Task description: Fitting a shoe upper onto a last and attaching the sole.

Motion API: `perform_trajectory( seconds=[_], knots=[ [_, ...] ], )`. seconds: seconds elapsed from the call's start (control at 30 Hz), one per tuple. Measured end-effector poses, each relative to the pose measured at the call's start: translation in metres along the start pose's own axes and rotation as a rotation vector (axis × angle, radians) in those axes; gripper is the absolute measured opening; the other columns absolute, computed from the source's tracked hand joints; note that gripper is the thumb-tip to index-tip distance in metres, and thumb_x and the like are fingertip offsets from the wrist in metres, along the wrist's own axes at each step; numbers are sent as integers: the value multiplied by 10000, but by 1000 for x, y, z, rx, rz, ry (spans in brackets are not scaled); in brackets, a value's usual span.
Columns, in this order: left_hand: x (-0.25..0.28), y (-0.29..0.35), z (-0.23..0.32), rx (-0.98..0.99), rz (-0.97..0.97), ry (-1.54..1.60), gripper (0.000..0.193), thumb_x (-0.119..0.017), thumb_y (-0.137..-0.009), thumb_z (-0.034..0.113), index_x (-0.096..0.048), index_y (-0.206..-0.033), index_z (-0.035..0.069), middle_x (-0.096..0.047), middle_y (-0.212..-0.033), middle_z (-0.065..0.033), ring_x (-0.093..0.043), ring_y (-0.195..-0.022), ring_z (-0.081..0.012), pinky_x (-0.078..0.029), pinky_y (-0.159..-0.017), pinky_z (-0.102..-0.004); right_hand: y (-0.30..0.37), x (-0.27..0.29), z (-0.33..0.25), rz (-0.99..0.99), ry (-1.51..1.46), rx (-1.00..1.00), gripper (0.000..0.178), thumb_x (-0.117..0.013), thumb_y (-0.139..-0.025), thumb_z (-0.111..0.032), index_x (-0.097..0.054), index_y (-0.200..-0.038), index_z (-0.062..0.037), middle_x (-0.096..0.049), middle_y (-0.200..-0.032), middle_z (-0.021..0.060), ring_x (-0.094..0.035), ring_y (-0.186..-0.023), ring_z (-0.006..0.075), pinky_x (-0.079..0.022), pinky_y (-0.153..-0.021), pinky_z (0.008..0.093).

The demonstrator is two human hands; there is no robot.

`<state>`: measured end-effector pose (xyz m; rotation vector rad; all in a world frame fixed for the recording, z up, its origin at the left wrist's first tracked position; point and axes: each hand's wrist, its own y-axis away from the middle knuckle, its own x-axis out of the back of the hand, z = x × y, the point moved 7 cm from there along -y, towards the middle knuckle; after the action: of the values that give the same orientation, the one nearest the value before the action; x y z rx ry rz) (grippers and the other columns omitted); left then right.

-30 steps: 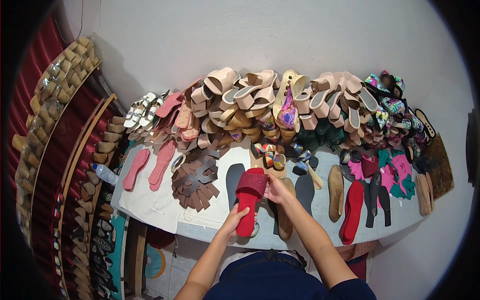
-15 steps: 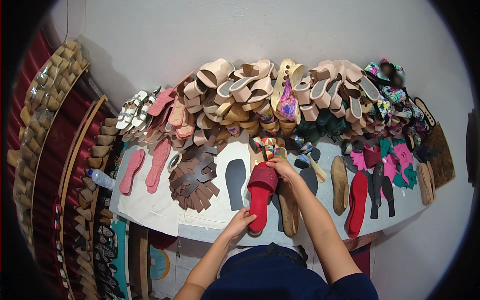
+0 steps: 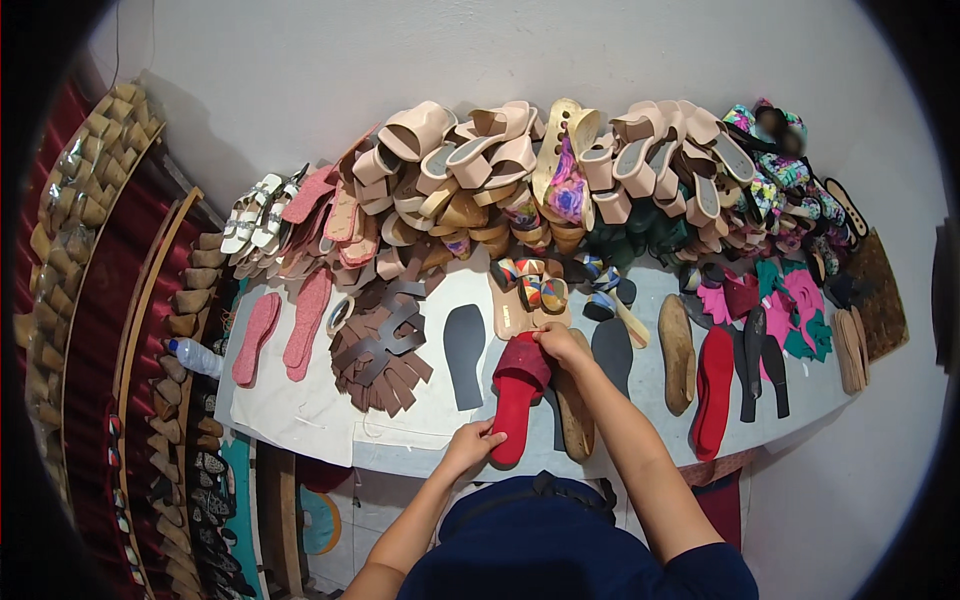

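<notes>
Sandals (image 3: pixel 490 150) heaped along the wall, dark insole (image 3: pixel 464 355) left of the red slipper (image 3: pixel 512 415), wooden last (image 3: pixel 575 420) just right, slipper over the table's (image 3: pixel 410 460) near edge, left hand (image 3: pixel 468 446) pinching its heel end, right hand (image 3: pixel 562 345) closed at the toe end, flat smooth sole, wide darker strap

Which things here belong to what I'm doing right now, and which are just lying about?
Likely in the job:
- red slipper, left hand at its heel end, right hand at its toe
- perhaps the similar red sole

Seemingly lying about:
- pink soles
- brown strips
- beige heeled sandals
- plastic bottle
</notes>
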<state>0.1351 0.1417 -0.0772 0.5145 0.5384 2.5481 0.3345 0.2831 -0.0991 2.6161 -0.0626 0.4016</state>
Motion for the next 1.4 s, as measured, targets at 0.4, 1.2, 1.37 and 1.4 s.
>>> perform_trajectory(
  seconds=[0.4,1.2,1.37,1.4],
  knots=[
    [9,4,22,-79,148,-261,329,-623,-726,244,-600,-966,19,-548,-702,-156,-544,-641,-248,-428,-623,-322,-3,5,-12,203,413,203,170,-581,-720,-168,-630,-790,-20,-617,-757,169,-599,-732,280,-456,-666,351],
    [1,11,8,-44,149,-60,375,-628,-736,205,-553,-1008,-43,-586,-880,-173,-595,-746,-208,-468,-678,-284,162,-48,50,-141,96,186,647,-633,-732,-295,-313,-1177,47,-491,-881,137,-514,-785,206,-425,-686,287],
    [-4,15,-23,-9,96,-45,406,-642,-735,165,-517,-1058,-45,-608,-900,-100,-578,-788,-124,-455,-703,-239,185,-69,62,-364,-104,-86,760,-669,-723,-328,-257,-1224,68,-505,-828,87,-515,-717,127,-438,-628,229],
    [-3,18,-10,-13,89,-37,413,-650,-726,188,-524,-1043,-46,-598,-920,-138,-589,-813,-170,-464,-705,-257,185,-70,64,-338,-226,-139,694,-664,-734,-280,-280,-1202,59,-497,-822,76,-511,-705,117,-435,-601,217]
  ],
)
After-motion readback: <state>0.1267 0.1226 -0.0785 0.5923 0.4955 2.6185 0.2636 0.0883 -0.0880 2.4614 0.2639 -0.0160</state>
